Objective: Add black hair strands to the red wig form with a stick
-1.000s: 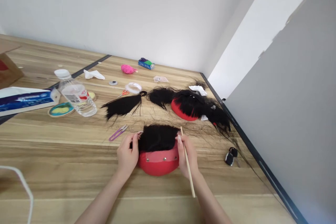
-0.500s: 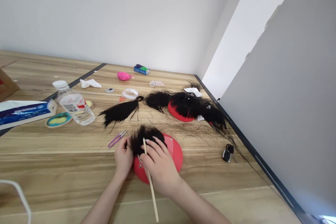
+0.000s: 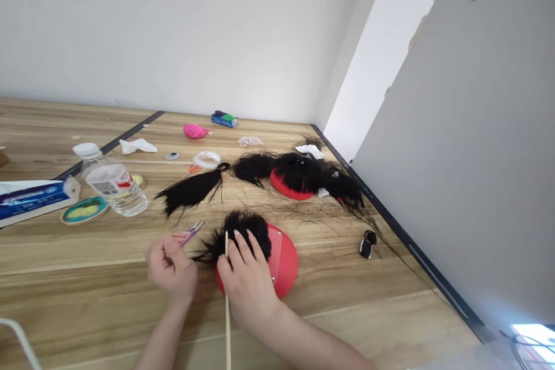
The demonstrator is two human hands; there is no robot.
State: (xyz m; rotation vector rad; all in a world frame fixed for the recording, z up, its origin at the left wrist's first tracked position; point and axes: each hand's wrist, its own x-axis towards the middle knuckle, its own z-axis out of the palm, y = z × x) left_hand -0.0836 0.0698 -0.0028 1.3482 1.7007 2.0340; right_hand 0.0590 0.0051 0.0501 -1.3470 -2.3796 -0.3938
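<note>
My right hand [image 3: 249, 283] lies over a tuft of black hair [image 3: 243, 228] on a red, rounded pad [image 3: 288, 266] with a clear plastic piece on it. A slim pale wooden stick [image 3: 228, 324] is held between its thumb and fingers, tip pointing away from me. Left of the pad, my left hand [image 3: 173, 263] is curled, thumb against fingers. Some hair strands stretch toward it, and purple thread snips [image 3: 191, 233] lie at its fingertips, their handle partly covered. Whether it holds the snips or strands is unclear.
A second red pad [image 3: 295, 188] with long black hair lies farther back, beside a tied hair bundle [image 3: 191, 189]. Leftward are a water bottle [image 3: 115, 182], a tissue pack [image 3: 34, 199] and an oval painted piece [image 3: 84, 210]. A black thread spool [image 3: 367, 244] stands right.
My left hand has left the hair's edge and moved left to the snips, fingers curled. The stick is more upright in view. The view has shifted slightly.
</note>
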